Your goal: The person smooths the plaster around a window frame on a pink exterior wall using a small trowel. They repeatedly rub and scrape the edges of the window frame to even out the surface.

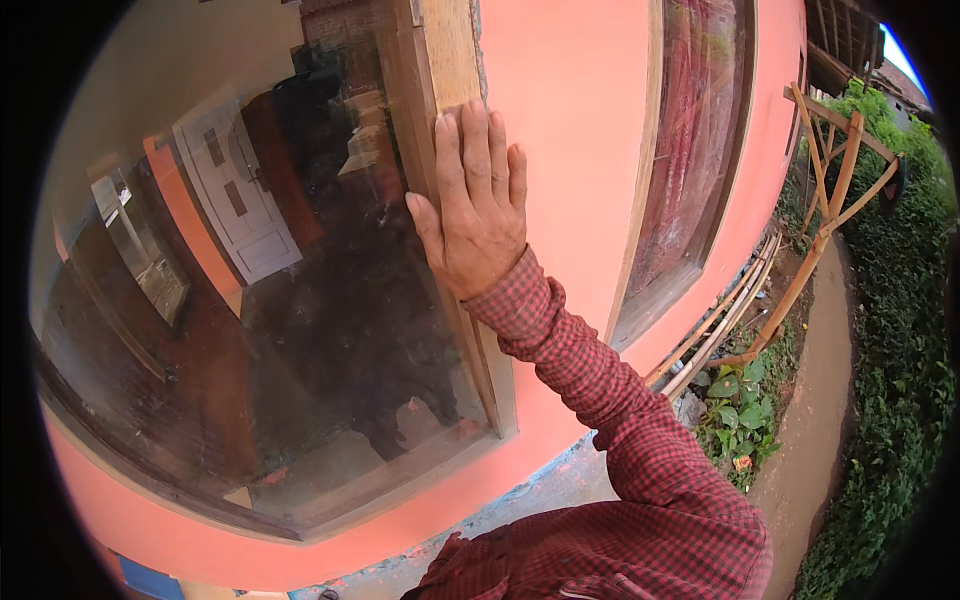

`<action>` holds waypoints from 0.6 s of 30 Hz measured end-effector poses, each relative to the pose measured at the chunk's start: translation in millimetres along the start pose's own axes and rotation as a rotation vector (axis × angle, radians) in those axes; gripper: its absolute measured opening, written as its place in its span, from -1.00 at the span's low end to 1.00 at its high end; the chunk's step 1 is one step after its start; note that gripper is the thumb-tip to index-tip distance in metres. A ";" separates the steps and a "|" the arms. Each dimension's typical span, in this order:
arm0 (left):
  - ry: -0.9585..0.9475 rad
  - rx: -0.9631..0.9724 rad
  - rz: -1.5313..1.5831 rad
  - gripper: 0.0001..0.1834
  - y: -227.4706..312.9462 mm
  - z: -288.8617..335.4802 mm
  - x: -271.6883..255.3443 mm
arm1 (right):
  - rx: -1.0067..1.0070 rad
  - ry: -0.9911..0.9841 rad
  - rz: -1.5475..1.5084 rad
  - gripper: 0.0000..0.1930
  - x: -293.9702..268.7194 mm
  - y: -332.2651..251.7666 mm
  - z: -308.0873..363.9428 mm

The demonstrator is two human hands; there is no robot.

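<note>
Light's pretty decent here, just soft daylight all over, and the pink wall (570, 150) looks evenly lit with only faint, soft shading. My right hand (478, 205) and checked sleeve (625, 410) come out nice and sharp. The big window pane (330, 330) is the dim bit: dark and hazy, with reflections across it, so I honestly can't tell what's behind the glass and what's bouncing off it. Brightest spot is the sliver of sky (897, 58) up top right. Fisheye's doing its thing too: the window frame (400, 487) bows along the bottom, the hedge (910, 300) goes murky near the rim, and the corners are plain black.
</note>
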State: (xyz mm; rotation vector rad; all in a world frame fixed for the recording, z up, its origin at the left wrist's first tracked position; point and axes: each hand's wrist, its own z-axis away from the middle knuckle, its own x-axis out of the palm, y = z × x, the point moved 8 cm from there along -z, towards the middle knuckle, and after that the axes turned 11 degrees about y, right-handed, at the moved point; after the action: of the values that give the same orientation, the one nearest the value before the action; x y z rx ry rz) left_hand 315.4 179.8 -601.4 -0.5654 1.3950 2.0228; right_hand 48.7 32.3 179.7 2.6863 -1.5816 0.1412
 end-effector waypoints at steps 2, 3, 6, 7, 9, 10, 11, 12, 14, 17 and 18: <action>-0.011 0.004 -0.014 -0.34 -8.1 -0.3 -15.5 | 0.029 -0.062 0.039 -0.32 4.6 -18.0 36.2; -0.019 0.015 -0.024 -0.34 -10.4 -4.2 -23.3 | 0.022 -0.011 0.041 -0.32 7.3 -16.2 28.7; -0.065 0.050 -0.072 -0.34 -16.5 -9.2 -42.7 | 0.072 0.112 0.049 -0.33 1.1 -3.0 -29.0; -0.072 0.068 -0.077 -0.35 -15.7 -15.4 -48.8 | 0.081 0.114 0.060 -0.34 -0.1 -5.6 -28.4; -0.096 0.090 -0.095 -0.35 -19.8 -16.2 -58.9 | 0.101 0.119 0.072 -0.36 -0.7 -7.8 -20.0; -0.105 0.108 -0.107 -0.35 -18.6 -20.8 -64.5 | 0.129 0.102 0.082 -0.39 -3.9 -11.9 4.6; -0.102 0.109 -0.110 -0.35 -24.2 -20.9 -72.0 | 0.136 0.091 0.115 -0.40 0.3 -17.4 29.8; -0.109 0.126 -0.113 -0.35 -22.2 -24.4 -73.7 | 0.128 0.080 0.158 -0.41 1.6 -17.4 49.1; -0.116 0.126 -0.120 -0.35 -32.9 -18.5 -82.2 | 0.105 0.106 0.172 -0.44 1.7 -20.9 38.6; -0.113 0.129 -0.114 -0.36 -36.6 -19.5 -90.3 | 0.067 0.185 0.105 -0.45 1.3 -16.4 -19.3; -0.113 0.124 -0.114 -0.36 -38.6 -16.7 -90.8 | 0.087 0.174 0.105 -0.48 -2.8 -19.8 -16.7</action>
State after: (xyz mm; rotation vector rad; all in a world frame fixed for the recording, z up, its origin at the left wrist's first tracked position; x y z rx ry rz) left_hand 407.7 152.3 -574.5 -0.4582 1.3781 1.8352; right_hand 63.6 45.4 196.6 2.5691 -1.7000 0.4429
